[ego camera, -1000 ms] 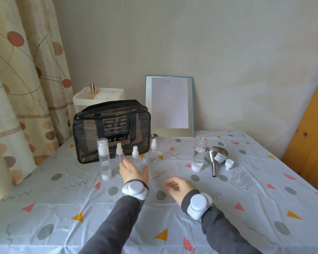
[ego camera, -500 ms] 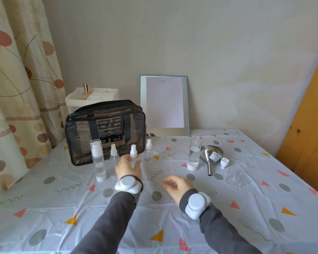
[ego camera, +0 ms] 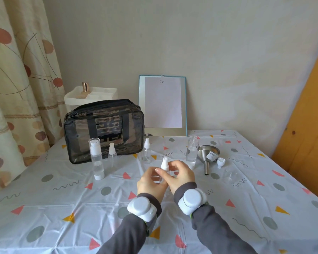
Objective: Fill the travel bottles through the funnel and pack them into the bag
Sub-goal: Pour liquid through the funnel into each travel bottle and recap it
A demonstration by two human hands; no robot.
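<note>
Nearest you, well in front of the bag [ego camera: 104, 129] and off its right end, both hands meet over the tablecloth [ego camera: 44, 208]. Your left hand [ego camera: 151, 183] curls round the clear body of one small spray bottle [ego camera: 164, 165]. Your right hand [ego camera: 181, 176] grips it from the other side, fingers at the neck under the white top. The bottle stands upright between them, its lower part hidden by your fingers. You wear two white units, a left wrist unit [ego camera: 141, 208] and a right wrist unit [ego camera: 192, 199].

There are five bottles: one in your grip and four standing.
- **Tall pump bottle** [ego camera: 96, 158]: in front of the bag's left half.
- **Second spray bottle** [ego camera: 112, 154]: closer to the bag, just beside the pump bottle.
- **Third spray bottle** [ego camera: 147, 151]: off the bag's front right corner.
- **Uncapped bottle** [ego camera: 192, 149]: farther right of the bag, partly filled with clear liquid, its foot behind your right hand.

Farther right of the bag again, one steel funnel [ego camera: 207, 158] lies tilted, spout toward you. Past it are one white cap [ego camera: 220, 162] and one clear cap [ego camera: 230, 176].

Behind the bag's left end, one white organiser [ego camera: 99, 92] holds one rose-gold topped item [ego camera: 85, 87]; the bag hides its lower part. Behind the right end, one blue-framed board [ego camera: 162, 105] leans on the wall. A curtain [ego camera: 17, 88] hangs left of the bag, and an orange panel [ego camera: 305, 116] stands far to its right.
</note>
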